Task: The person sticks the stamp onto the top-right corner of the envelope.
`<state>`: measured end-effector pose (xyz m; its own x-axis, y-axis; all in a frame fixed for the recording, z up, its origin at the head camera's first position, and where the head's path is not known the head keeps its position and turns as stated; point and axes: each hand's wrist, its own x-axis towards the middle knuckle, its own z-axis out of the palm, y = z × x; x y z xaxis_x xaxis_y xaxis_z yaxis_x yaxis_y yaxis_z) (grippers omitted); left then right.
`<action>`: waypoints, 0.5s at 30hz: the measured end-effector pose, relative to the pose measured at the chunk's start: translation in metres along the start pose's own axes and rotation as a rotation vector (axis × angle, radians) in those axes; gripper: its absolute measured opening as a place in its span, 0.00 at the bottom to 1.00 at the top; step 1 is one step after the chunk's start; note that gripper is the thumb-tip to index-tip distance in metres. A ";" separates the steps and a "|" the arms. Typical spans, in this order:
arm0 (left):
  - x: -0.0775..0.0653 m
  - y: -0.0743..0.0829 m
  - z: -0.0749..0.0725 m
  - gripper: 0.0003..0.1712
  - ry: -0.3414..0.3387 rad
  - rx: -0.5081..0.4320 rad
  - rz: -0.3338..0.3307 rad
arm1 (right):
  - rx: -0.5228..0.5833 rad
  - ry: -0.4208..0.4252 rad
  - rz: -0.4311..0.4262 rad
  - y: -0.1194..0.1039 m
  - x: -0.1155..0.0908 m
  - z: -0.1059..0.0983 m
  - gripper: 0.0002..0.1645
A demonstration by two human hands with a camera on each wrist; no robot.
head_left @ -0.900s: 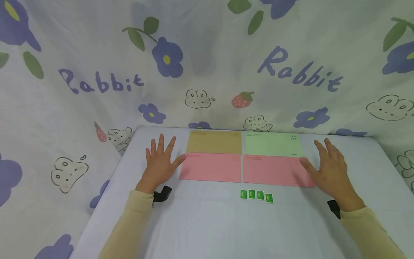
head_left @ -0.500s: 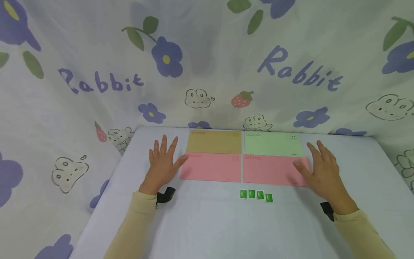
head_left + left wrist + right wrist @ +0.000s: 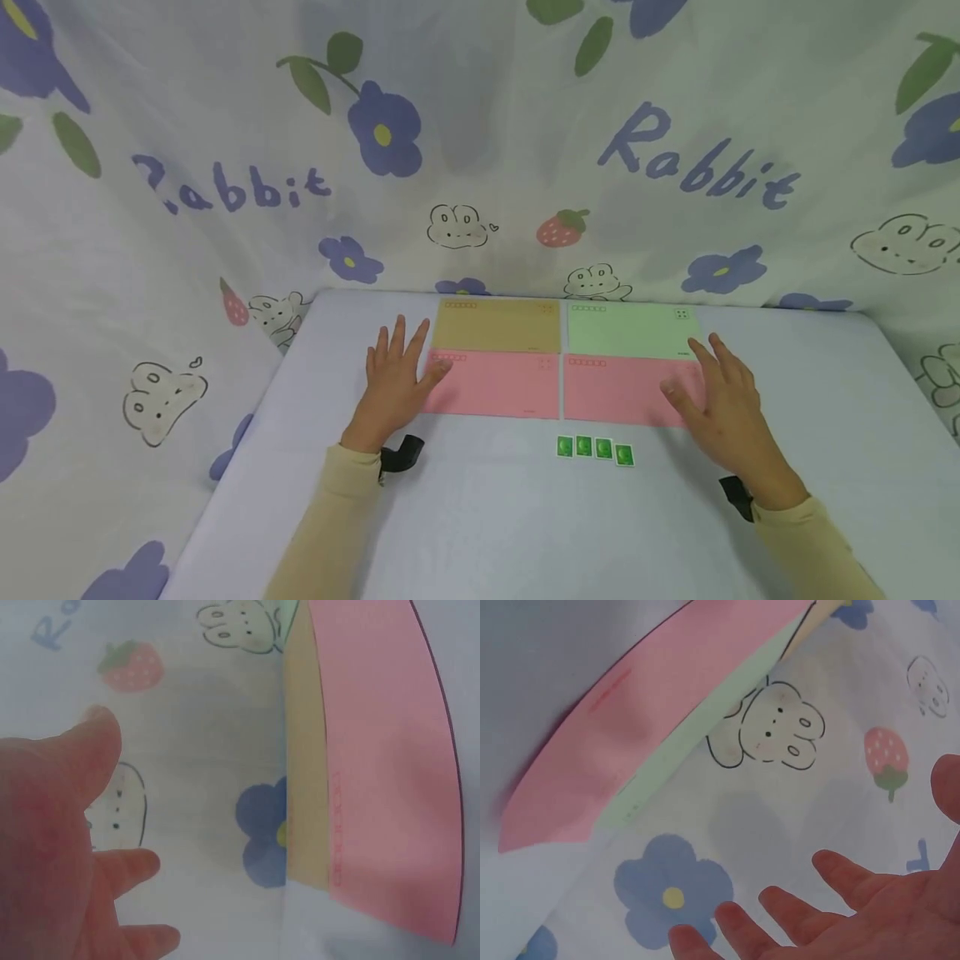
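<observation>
Four-cornered paper envelopes lie in two rows on the white table: a tan envelope point(image 3: 497, 327) and a pale green envelope point(image 3: 632, 330) at the back, a left pink envelope point(image 3: 495, 387) and a right pink envelope point(image 3: 615, 393) in front. Several small green stamps point(image 3: 584, 447) lie in a row before the right pink one. My left hand point(image 3: 393, 383), fingers spread, hovers by the left pink envelope's left end and holds nothing. Over the right pink envelope's right end is my right hand point(image 3: 723, 408), fingers extended, also holding nothing. Both wrist views show bare palms and fingers.
A white curtain point(image 3: 480, 150) printed with flowers, rabbits and strawberries hangs behind the table and along its left side. The table's white surface point(image 3: 480, 525) extends in front of the stamps. Black straps with cameras point(image 3: 402, 454) sit at the wrists.
Both hands have moved inward, the left hand to the right and the right hand to the left. The envelopes and stamps lie as before.
</observation>
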<state>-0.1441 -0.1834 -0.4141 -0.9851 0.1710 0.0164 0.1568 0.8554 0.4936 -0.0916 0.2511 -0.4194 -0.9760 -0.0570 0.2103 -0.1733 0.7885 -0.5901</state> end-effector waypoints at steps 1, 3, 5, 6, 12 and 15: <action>0.001 0.001 0.002 0.46 0.000 -0.006 0.004 | 0.004 -0.003 -0.001 -0.001 0.000 0.001 0.45; 0.001 0.003 0.004 0.46 0.000 -0.016 0.013 | 0.010 -0.006 -0.003 -0.004 -0.001 0.003 0.44; 0.001 0.004 0.006 0.45 0.003 -0.027 0.021 | 0.019 -0.007 -0.007 -0.005 -0.001 0.004 0.44; 0.002 0.005 0.007 0.45 0.004 -0.033 0.024 | 0.025 -0.008 -0.008 -0.007 -0.002 0.005 0.44; 0.002 0.008 0.014 0.45 -0.003 -0.057 0.039 | 0.042 -0.023 -0.007 -0.012 -0.004 0.011 0.44; 0.003 0.010 0.018 0.44 -0.010 -0.074 0.049 | 0.041 -0.037 -0.002 -0.013 -0.005 0.014 0.44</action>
<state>-0.1443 -0.1653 -0.4244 -0.9755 0.2172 0.0342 0.1992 0.8073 0.5555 -0.0864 0.2330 -0.4236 -0.9797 -0.0814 0.1830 -0.1794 0.7629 -0.6211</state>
